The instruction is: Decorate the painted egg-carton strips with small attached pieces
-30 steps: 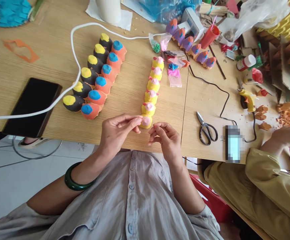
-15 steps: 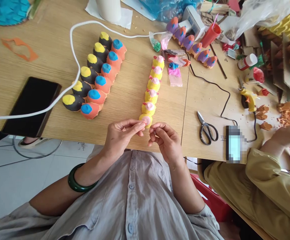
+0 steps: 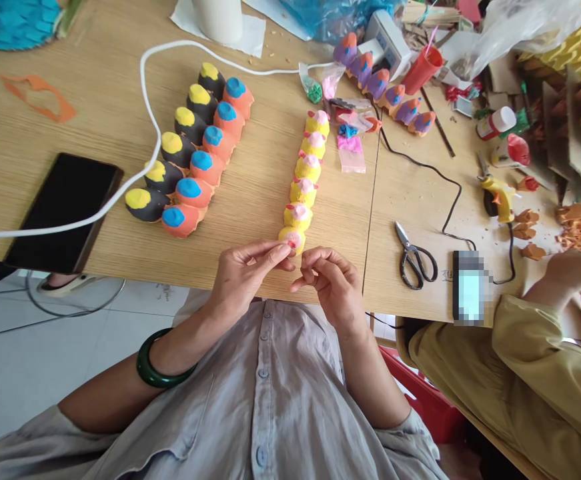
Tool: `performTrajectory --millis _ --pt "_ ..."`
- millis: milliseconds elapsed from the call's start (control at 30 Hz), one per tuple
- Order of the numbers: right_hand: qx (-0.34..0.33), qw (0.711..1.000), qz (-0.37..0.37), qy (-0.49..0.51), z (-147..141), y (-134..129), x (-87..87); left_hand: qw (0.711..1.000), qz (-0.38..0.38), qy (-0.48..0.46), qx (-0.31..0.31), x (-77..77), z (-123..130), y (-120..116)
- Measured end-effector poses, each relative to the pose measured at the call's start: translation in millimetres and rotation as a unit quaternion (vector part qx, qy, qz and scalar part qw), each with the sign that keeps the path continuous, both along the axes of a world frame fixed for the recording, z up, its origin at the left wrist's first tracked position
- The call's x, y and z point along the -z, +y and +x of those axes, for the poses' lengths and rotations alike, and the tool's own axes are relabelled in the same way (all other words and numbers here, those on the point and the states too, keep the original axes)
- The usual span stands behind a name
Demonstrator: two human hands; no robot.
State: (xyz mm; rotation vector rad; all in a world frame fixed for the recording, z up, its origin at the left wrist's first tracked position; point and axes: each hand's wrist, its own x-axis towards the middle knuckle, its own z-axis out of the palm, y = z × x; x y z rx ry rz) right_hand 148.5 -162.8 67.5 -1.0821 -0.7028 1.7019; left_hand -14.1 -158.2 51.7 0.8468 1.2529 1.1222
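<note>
In front of me a strip of yellow egg-carton cups [image 3: 303, 193] topped with pink lumps and small red bits runs away from the table's front edge. At its near end my left hand [image 3: 250, 270] pinches a small red bit of modelling clay [image 3: 291, 245] between thumb and forefinger, close against the nearest cup's pink top. My right hand [image 3: 333, 283] is just right of that cup, thumb and forefinger pressed together and the other fingers curled. Whether anything tiny sits in that pinch I cannot make out.
Black-and-yellow and orange-and-blue carton cups [image 3: 190, 160], a phone [image 3: 63, 213] and a white cable [image 3: 145, 87] lie left. Rightward are clay packets [image 3: 350, 137], purple cups [image 3: 377, 83], scissors [image 3: 414, 257], a glue gun [image 3: 500, 197] and a co-worker's hand [image 3: 573, 270].
My right hand has drawn slightly away from the near cup, its lower finger extending a little. My left fingers have shifted slightly, showing more of the red clay. The co-worker's hand has moved a little.
</note>
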Motion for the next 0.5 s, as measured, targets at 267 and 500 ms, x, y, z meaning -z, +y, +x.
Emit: performTrajectory --millis 267,500 --pt "0.032 0.996 0.001 -0.081 -5 1 4.7 1.0 0.029 -0.003 0.003 -2.4 3 -2" --pt "0.072 0.983 0.059 -0.16 -13 1 0.4 0.997 0.067 0.005 0.03 -9.2 7 -4"
